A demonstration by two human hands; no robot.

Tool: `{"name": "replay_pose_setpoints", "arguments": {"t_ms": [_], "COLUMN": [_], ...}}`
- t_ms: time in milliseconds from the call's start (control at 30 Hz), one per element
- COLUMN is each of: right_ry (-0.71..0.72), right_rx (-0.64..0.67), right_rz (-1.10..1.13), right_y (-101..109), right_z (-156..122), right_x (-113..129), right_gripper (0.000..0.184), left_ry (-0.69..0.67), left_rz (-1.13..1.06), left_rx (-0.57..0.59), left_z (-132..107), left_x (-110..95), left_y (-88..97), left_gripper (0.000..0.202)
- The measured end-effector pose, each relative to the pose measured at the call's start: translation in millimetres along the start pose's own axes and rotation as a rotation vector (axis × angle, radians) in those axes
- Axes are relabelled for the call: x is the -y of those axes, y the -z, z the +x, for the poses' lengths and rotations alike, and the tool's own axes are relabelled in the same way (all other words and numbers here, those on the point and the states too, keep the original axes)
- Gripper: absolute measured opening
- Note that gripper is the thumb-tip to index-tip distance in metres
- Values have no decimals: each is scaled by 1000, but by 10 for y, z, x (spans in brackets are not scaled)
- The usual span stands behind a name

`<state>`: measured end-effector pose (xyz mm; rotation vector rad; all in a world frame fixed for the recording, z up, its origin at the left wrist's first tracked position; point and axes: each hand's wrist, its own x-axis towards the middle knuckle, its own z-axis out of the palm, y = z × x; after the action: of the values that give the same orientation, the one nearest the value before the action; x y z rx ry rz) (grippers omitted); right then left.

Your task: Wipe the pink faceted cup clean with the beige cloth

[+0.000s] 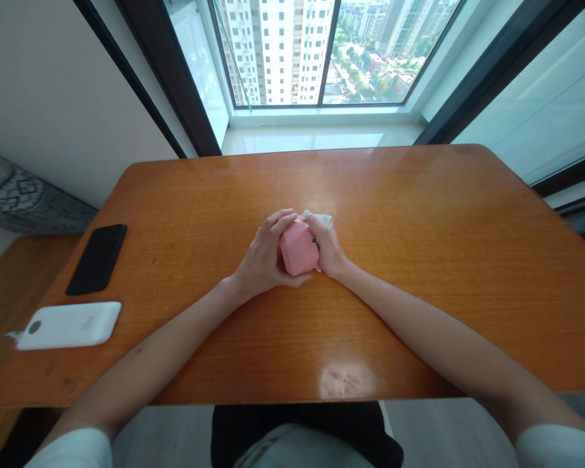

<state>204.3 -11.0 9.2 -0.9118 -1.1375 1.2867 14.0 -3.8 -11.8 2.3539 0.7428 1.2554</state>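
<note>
A small pink box rests near the middle of the orange wooden table. My left hand wraps round its left side, fingers over the top and thumb along the near edge. My right hand is closed against its right side, and a bit of white cloth or tissue shows above its fingers. Both forearms lie on the table.
A black phone lies face down at the table's left. A white slab-shaped device sits in front of it near the left corner. A window with tall buildings is beyond the far edge. A lower wooden surface stands to the left.
</note>
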Motion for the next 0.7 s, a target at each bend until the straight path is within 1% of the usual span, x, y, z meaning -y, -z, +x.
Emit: {"name": "replay_pose_setpoints", "arguments": {"t_ms": [33,100,200,300,367,400,467,567,600,633,700], "right_ry": [7,49,94,97,94,88,63,6,-8,-17,-23], "right_rx": [1,21,83,131,137,131,103,38,28,24,27], "right_rz": [4,-4,-56,-107,-118,-115,-93,-19,5,27,50], "right_y": [0,3,14,27,27,22,10,-3,-2,2,12], "right_z": [2,-3,-28,-51,-53,-49,-36,-3,9,20,35], "right_x": [-5,-10,-4,11,21,26,30,16,6,-7,-32], "right_gripper": [58,58,59,58,58,59,61,60,60,61,63], "left_ry": [-1,48,205,341,384,384,320,105,45,9,-6], "left_rz": [5,-29,-163,-311,-370,-378,-337,-167,-107,-56,9], "left_rx": [0,2,30,71,87,86,65,23,15,11,3], "left_z": [18,50,69,50,26,13,-11,-32,-34,-35,-31], "left_x": [-22,-57,-64,-24,10,24,44,50,45,37,18], "left_y": [16,51,84,78,62,53,32,-8,-21,-33,-47], "left_gripper": [121,113,106,97,95,97,106,131,134,133,125]}}
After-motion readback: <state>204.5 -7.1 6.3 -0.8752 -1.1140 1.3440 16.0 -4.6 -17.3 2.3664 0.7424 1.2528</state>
